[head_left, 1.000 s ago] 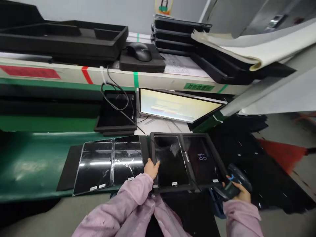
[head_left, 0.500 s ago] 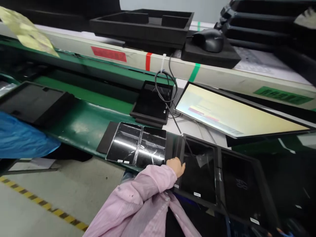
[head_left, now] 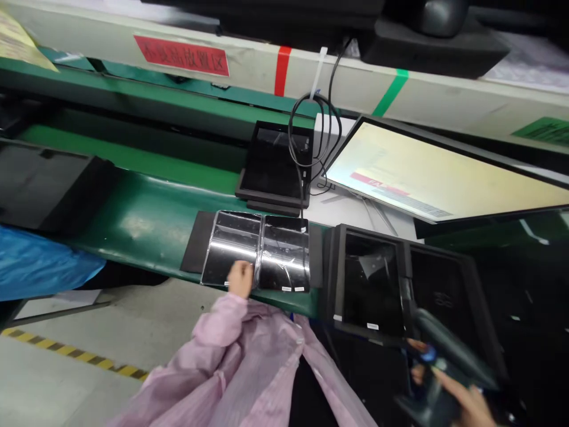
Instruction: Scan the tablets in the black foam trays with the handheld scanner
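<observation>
While panels (head_left: 283,246) lie, right hand (head_left: 469,398) grips scanner (head_left: 456,347).

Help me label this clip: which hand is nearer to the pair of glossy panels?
Left: the left hand is at the left panel, by its lower right corner; the right hand is well rightward, gripping a dark handheld device.

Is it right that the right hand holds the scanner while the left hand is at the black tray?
No: the head view shows the left hand at the left glossy panel of the pair. The right hand does hold the scanner.
</observation>
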The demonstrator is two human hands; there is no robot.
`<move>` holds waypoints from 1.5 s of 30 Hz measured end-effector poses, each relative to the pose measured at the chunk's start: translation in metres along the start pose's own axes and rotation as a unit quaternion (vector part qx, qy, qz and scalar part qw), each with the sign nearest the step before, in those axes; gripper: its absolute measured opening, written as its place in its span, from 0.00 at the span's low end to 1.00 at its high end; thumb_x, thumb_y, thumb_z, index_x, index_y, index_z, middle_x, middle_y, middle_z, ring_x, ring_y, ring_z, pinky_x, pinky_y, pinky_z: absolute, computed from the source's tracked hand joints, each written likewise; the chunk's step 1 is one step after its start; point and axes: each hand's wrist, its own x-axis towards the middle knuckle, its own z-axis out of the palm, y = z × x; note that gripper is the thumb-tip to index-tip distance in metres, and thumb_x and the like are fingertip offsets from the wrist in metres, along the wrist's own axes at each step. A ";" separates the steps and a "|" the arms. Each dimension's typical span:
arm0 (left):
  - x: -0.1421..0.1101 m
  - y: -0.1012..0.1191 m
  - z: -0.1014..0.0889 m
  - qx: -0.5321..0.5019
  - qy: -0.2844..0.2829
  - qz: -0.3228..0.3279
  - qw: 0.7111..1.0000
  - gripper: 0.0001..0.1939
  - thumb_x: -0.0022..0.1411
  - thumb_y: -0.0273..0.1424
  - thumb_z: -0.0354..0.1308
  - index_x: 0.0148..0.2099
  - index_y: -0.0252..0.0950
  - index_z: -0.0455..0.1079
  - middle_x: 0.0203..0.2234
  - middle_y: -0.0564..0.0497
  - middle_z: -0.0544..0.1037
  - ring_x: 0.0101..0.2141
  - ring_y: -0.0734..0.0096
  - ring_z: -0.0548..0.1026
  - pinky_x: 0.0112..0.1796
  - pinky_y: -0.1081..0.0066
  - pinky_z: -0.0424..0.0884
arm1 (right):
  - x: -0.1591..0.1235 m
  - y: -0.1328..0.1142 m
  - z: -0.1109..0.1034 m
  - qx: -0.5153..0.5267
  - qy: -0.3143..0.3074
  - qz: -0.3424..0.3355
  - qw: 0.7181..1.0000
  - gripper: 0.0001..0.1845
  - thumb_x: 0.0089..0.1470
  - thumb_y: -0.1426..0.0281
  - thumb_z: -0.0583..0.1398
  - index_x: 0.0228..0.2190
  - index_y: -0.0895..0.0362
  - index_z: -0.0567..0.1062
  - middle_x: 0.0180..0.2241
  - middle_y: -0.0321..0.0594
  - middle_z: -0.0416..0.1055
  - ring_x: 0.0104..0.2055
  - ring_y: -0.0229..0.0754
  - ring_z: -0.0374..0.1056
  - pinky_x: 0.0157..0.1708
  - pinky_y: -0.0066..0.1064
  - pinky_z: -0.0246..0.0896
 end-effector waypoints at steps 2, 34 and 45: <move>0.021 -0.038 -0.053 -0.009 0.086 -0.082 0.993 0.05 0.57 0.32 0.51 0.36 0.36 0.63 0.34 0.47 0.72 0.40 0.64 0.71 0.47 0.62 0.66 | 0.000 -0.005 0.040 0.011 -0.066 0.025 0.997 0.22 0.40 0.51 0.61 0.33 0.52 0.72 0.22 0.43 0.71 0.25 0.47 0.68 0.27 0.39 0.64; 0.055 -0.102 -0.077 -0.325 -0.018 -0.366 0.872 0.17 0.49 0.32 0.66 0.33 0.33 0.61 0.23 0.51 0.72 0.20 0.74 0.72 0.25 0.72 0.71 | 0.010 -0.019 0.201 -0.026 -0.157 0.083 0.984 0.18 0.36 0.60 0.63 0.26 0.56 0.64 0.13 0.34 0.69 0.17 0.40 0.65 0.20 0.31 0.59; 0.057 -0.105 -0.075 -0.308 -0.026 -0.353 0.883 0.19 0.49 0.35 0.67 0.36 0.32 0.61 0.24 0.50 0.72 0.21 0.72 0.74 0.23 0.73 0.70 | 0.007 -0.011 0.210 -0.029 -0.167 0.074 0.983 0.18 0.36 0.59 0.64 0.25 0.55 0.64 0.14 0.35 0.69 0.17 0.40 0.64 0.21 0.32 0.59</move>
